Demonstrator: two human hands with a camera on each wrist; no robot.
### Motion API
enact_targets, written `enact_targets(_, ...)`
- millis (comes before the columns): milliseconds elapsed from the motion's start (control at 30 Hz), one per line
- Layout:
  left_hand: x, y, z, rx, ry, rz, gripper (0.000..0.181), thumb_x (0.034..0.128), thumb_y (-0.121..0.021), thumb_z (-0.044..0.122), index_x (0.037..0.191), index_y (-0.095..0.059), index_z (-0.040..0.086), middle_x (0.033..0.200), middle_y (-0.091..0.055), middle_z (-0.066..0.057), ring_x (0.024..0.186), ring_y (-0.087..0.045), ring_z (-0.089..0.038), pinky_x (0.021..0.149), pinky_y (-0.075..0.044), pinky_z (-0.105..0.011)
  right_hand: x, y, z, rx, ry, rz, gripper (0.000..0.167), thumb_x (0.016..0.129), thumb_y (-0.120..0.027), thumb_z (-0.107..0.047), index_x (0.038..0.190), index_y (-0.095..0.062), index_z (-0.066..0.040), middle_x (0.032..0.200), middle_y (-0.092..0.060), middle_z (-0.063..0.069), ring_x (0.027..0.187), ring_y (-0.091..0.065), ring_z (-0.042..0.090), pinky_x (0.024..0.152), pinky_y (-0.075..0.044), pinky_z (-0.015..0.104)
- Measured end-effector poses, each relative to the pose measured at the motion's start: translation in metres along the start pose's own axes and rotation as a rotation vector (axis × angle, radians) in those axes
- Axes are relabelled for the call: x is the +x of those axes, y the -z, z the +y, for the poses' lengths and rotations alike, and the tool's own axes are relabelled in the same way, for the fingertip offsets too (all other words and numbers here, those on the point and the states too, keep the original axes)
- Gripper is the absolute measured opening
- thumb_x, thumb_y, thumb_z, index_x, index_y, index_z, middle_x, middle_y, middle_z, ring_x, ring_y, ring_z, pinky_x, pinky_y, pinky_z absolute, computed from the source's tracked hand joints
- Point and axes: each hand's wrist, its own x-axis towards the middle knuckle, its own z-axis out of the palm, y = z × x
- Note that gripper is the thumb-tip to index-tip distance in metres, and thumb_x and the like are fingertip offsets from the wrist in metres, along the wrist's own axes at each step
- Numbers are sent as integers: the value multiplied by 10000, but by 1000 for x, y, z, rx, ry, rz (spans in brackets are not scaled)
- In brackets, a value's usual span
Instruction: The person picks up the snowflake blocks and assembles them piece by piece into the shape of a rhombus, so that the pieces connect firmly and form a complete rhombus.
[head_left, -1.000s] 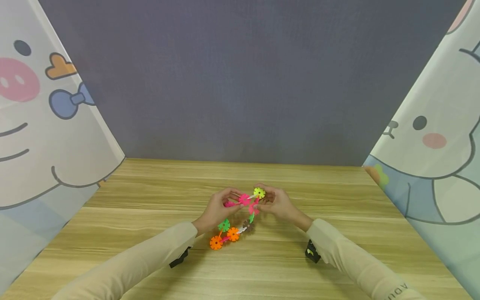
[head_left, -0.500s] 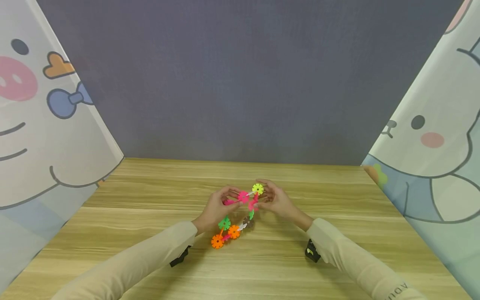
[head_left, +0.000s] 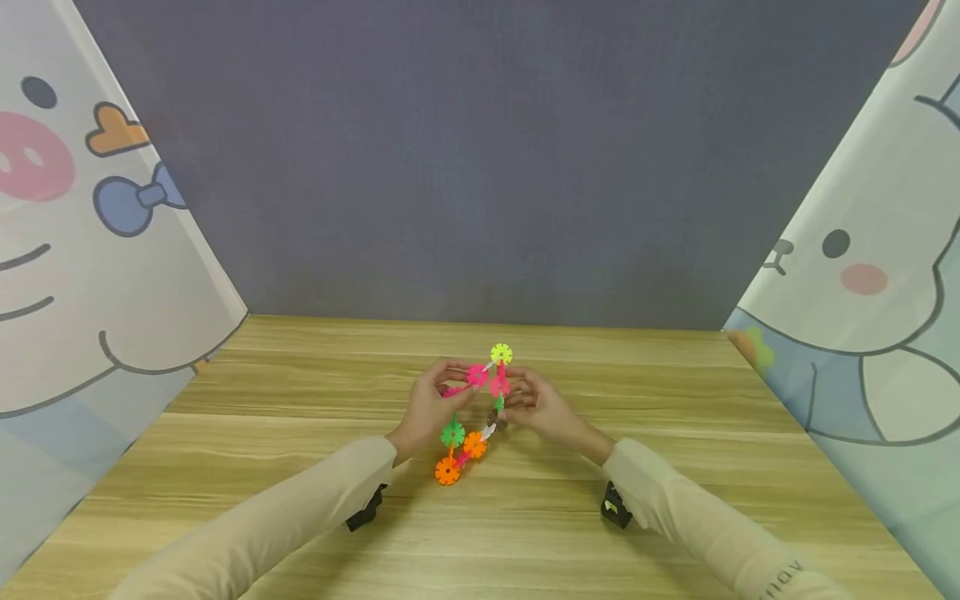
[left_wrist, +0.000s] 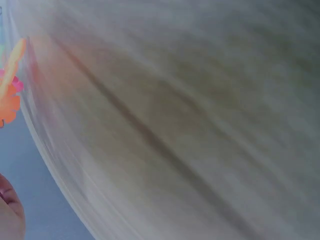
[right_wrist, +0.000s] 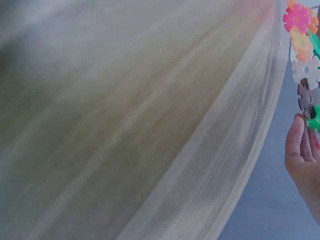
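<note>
A ring of interlocking snowflake discs (head_left: pixel 475 444) hangs between my hands in the head view, with a yellow disc (head_left: pixel 502 354) at its far end and an orange disc (head_left: pixel 447 472) lowest and nearest me. My left hand (head_left: pixel 429 410) pinches the pink discs (head_left: pixel 477 376) on the ring's left side between thumb and fingers. On the right side my right hand (head_left: pixel 546 410) pinches the ring near a brown disc (right_wrist: pixel 306 97). The right wrist view shows the fingertips at that brown disc and a green one beside it. Fingers hide part of the ring.
Beneath the hands spreads a wood-grain table (head_left: pixel 525 533), ending at a dark grey panel (head_left: pixel 480 167). Cartoon-printed panels (head_left: pixel 847 350) flank it. Dark wrist devices (head_left: pixel 617 505) sit under the cuffs. Sleeve fabric (left_wrist: pixel 165 130) covers most of both wrist views.
The ring has risen away from me and its far end shifted left. My right hand has slid from the pink disc down to near the brown one, moving left. The left hand still holds pink discs.
</note>
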Motion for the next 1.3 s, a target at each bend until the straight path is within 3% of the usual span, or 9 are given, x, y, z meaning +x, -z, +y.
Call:
enact_targets(233, 6, 1, -3, -5, -15, 17, 327, 782, -709, 72, 1087, -592, 84, 998, -668, -114, 901, -611, -220, 667, -485, -207, 6, 3, 1, 5, 49, 24, 577, 804, -626, 31, 1318, -365, 15, 1149, -528, 281, 1005, -561, 377, 817, -511, 270)
enact_targets(333, 10, 4, -5, 10, -25, -13, 349, 779, -709, 60, 1107, -590, 74, 1017, -665, -135, 937, -606, -242, 705, -481, -214, 9, 7, 2, -17, 52, 21, 562, 805, -626, 28, 1313, -387, 2, 1129, -531, 278, 978, -567, 348, 811, -510, 285)
enact_targets(500, 16, 9, -8, 23, -35, -114, 420, 789, -688, 24, 1187, -557, 48, 1077, -636, -189, 964, -606, -306, 701, -520, -248, 17, 17, 5, -84, 35, 38, 510, 817, -627, 12, 1288, -436, -23, 1108, -550, 244, 960, -575, 302, 807, -509, 308)
enact_targets(667, 24, 14, -13, 42, 25, -194, 464, 779, -688, 0, 1216, -546, 71, 1121, -621, -171, 852, -642, -277, 680, -552, -305, 25, 23, 6, -121, 27, 30, 500, 813, -588, 66, 1287, -432, 39, 1112, -532, 278, 967, -577, 414, 783, -529, 327)
enact_targets(800, 29, 15, -14, 90, 52, -214, 487, 763, -704, 4, 1219, -547, 76, 1121, -619, -153, 804, -647, -236, 702, -552, -317, 31, 26, 9, -155, 1, 22, 496, 820, -579, 62, 1292, -425, 65, 1134, -523, 293, 968, -583, 426, 748, -543, 336)
enact_targets(1033, 37, 14, -19, 168, 15, -248, 474, 783, -671, -23, 1232, -528, 29, 1124, -616, -173, 873, -636, -289, 733, -543, -295, 36, 27, 0, -249, -46, 19, 475, 833, -581, 19, 1279, -435, 92, 1152, -541, 279, 985, -585, 374, 801, -524, 370)
enact_targets(1167, 41, 13, -22, 210, 20, -259, 461, 791, -652, -40, 1230, -530, 34, 1117, -619, -172, 884, -633, -291, 747, -541, -305, 45, 30, 17, -294, -65, 27, 466, 829, -605, -29, 1268, -467, 47, 1132, -579, 220, 976, -603, 308, 813, -522, 346)
enact_targets(1300, 42, 12, -23, 228, 57, -274, 472, 796, -637, -52, 1245, -516, 31, 1129, -612, -173, 932, -626, -299, 764, -540, -310, 48, 28, 21, -324, -69, 17, 428, 829, -602, -17, 1230, -482, 75, 1103, -590, 231, 949, -614, 309, 788, -530, 327)
